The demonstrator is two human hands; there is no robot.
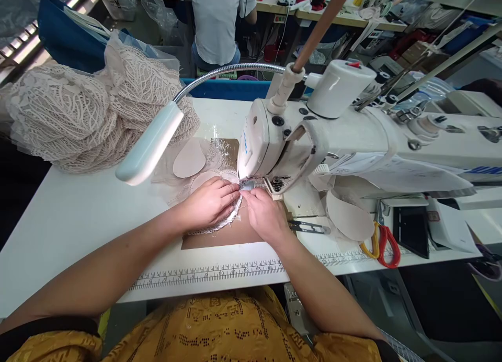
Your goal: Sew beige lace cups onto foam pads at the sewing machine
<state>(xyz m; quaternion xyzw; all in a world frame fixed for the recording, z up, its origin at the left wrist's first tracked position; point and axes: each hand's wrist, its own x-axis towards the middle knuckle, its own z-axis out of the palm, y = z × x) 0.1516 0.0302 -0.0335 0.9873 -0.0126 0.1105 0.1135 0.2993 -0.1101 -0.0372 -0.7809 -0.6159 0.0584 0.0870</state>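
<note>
A pale lace-edged cup piece (235, 213) lies on the brown board (251, 234) under the head of a white sewing machine (254, 137). My left hand (207, 201) rests over the piece, its fingers stretched forward side by side. With thumb and finger together, my right hand (265, 214) pinches the edge of the piece just in front of the presser foot (248, 184). The fingertips of both hands nearly meet there. Behind my left hand, a smooth beige cup (189, 158) sits on sheer lace fabric.
Heaped lace (70, 116) fills the table's back left. A lamp (151, 142) arches over the left side. Right of my hands are black thread snips (308, 226), another beige cup (349, 215), red-and-yellow-handled scissors (388, 247) and a phone (410, 231). A ruler tape (219, 273) lines the front edge.
</note>
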